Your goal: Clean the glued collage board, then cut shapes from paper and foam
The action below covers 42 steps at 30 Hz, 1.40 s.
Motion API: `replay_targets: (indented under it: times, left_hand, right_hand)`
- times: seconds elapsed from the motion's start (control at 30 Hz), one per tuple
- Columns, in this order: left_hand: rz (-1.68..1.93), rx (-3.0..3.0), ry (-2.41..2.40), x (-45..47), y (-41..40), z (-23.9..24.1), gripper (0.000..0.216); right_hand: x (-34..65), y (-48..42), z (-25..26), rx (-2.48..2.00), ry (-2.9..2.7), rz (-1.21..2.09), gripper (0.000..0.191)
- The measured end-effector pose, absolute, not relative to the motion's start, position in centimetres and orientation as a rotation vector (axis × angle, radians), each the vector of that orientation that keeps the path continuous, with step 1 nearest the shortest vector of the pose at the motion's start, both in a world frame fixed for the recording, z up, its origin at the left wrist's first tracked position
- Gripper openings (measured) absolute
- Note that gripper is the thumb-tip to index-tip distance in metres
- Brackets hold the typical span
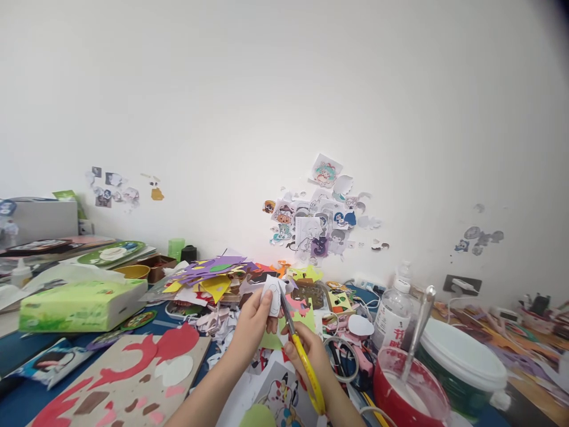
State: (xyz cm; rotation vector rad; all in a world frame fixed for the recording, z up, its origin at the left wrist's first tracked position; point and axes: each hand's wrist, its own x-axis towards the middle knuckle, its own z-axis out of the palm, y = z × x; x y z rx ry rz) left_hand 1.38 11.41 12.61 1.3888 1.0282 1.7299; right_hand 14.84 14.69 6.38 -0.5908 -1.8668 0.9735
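My left hand point(254, 315) pinches a small piece of white paper point(272, 296) with a line drawing on it, thumb in front. A pair of scissors point(302, 359) with yellow handles is in my right hand point(310, 354), blades pointing up and away at the paper's right edge. Whether the blades have the paper between them I cannot make out. Below my hands lies a printed sheet point(281, 388) with a coloured cartoon figure. Behind the paper is a heap of coloured paper scraps point(213, 274).
On the left, a cardboard sheet point(186, 370) bears red and pink cut-outs beside a green tissue pack point(84, 305). To the right stand a red bowl point(382, 379) with a metal-handled utensil point(420, 332), a clear bottle point(393, 314) and a white-lidded tub point(462, 353). Paper pictures point(311, 228) cover the wall ahead.
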Motion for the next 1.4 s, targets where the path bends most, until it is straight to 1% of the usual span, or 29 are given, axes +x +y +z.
replay_targets:
  times: [0.27, 0.43, 0.7, 1.4]
  left_hand:
    - [1.568, 1.219, 0.876, 1.0, 10.9, 13.7, 0.039]
    - [1.595, 1.323, 0.985, 0.6, 11.5, 13.4, 0.038]
    - [1.524, 1.498, 1.126, 0.4, 11.8, 13.0, 0.037]
    - [1.447, 1.536, 1.139, 0.5, 11.3, 13.5, 0.033]
  right_hand:
    - [14.8, 15.0, 6.0, -0.584, -1.817, 0.977, 0.048]
    - [14.8, 14.8, 6.1, -0.569, -1.844, 1.028, 0.049]
    - [14.8, 14.4, 6.7, -0.539, -1.838, 0.994, 0.052]
    - [15.3, 14.3, 6.9, -0.506, -1.908, 1.077, 0.055]
